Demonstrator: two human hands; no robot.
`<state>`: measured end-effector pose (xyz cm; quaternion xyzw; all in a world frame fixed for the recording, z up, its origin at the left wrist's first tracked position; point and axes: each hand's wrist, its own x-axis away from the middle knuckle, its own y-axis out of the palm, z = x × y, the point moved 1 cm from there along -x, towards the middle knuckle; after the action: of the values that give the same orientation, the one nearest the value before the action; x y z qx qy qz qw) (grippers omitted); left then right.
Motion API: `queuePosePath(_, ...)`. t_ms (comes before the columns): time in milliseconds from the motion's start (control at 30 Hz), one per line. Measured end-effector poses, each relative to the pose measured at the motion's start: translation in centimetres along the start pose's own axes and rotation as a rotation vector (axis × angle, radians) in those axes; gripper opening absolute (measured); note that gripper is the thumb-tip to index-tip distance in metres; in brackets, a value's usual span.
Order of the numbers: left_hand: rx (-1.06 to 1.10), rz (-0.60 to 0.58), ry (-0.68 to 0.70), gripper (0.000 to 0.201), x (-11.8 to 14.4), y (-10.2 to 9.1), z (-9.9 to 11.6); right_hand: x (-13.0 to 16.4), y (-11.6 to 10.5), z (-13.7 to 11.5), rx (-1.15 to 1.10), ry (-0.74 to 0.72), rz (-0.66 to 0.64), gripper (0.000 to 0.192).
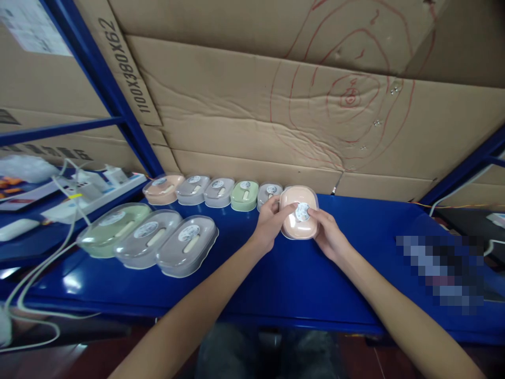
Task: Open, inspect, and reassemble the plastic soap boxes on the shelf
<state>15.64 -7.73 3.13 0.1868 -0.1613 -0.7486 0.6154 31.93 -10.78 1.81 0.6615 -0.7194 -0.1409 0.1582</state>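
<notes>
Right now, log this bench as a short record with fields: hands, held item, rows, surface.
left hand: grips the left side of the peach box
right hand: grips its right side, thumb on the round sticker
held item: peach box, clear lid, tilted toward the camera
back row: five lidded boxes, peach, three grey, one green
front row: three lidded boxes, green, two grey
surface: blue bench

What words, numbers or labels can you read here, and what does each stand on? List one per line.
"1100X380X62": printed on the cardboard sheet behind the shelf.
Round sticker on the pink soap box held in both hands: too small to read.
Stickers on the other boxes: blurred.
</notes>
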Motion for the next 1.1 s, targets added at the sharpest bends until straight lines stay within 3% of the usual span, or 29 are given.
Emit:
queuePosePath(233, -0.209, -0.100, -0.020, 0.053, -0.3, -0.5, 1.0, -0.1, -0.5, -0.4, 0.023, 0.059, -0.074, 0.047)
queuePosePath(333, -0.462, -0.178, 0.027, 0.053, -0.1, -0.7, 1.3, -0.2, -0.7, -0.3, 0.062, 0.091, -0.068, 0.047)
queuePosePath(500, -1.004, -0.158, 0.197, 0.073, 1.0, -1.4, 2.2, -0.2, -0.5, 0.4, 0.221, 0.152, -0.160, 0.049)
queuePosePath(567, -1.125, -0.208, 0.219, 0.072, 1.9, -1.9, 2.9, -0.1, -0.3, 0.7, 0.365, 0.087, -0.220, 0.046)
queuePosePath(700, -1.306, -0.292, 0.177, 0.057, 3.7, -3.4, 4.2, 0.4, 0.2, 1.4, 0.830, -0.248, -0.307, 0.040)
queuePosePath(800, -1.471, -0.353, 0.179, 0.044, 4.6, -4.8, 4.9, 1.0, 0.4, 1.9, 1.058, -0.400, -0.352, 0.042)
queuePosePath(933, -1.639, -0.414, 0.354, 0.035, 5.6, -6.0, 5.8, 1.2, 0.4, 2.1, 1.093, -0.423, -0.329, 0.045)
queuePosePath(1033, -1.709, -0.359, 0.483, 0.043, 7.0, -5.9, 5.9, 1.1, 0.3, 2.1, 1.068, -0.416, -0.322, 0.045)
queuePosePath(1100, -1.728, -0.405, 0.544, 0.048, 8.4, -5.6, 5.3, 0.9, 0.3, 2.1, 1.054, -0.422, -0.325, 0.044)
